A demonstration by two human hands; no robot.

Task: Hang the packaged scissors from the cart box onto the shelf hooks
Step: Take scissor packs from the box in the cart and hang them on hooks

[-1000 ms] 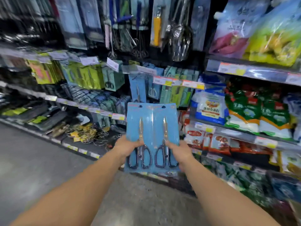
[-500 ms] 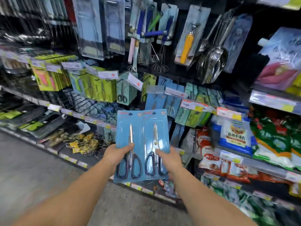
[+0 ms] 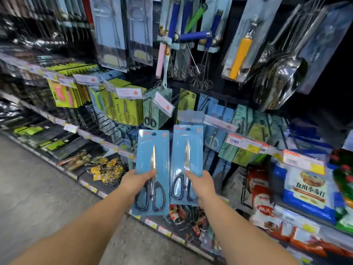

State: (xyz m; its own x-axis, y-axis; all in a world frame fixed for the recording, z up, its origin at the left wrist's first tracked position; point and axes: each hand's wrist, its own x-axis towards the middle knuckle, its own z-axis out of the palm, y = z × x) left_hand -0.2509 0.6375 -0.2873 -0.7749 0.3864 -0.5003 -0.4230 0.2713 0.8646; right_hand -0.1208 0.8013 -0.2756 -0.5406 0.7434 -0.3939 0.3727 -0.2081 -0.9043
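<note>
Head view | centre frame: left hand gripping left scissors pack at lower edge, thumb across card front | right hand clamped on right scissors pack, slightly higher, top edge near blue packs on shelf hooks | packs upright, side by side, narrowly apart | floor lower left.

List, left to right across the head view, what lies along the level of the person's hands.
Wire racks → left hand → left scissors pack → right scissors pack → right hand → blue-and-white bag.
</note>
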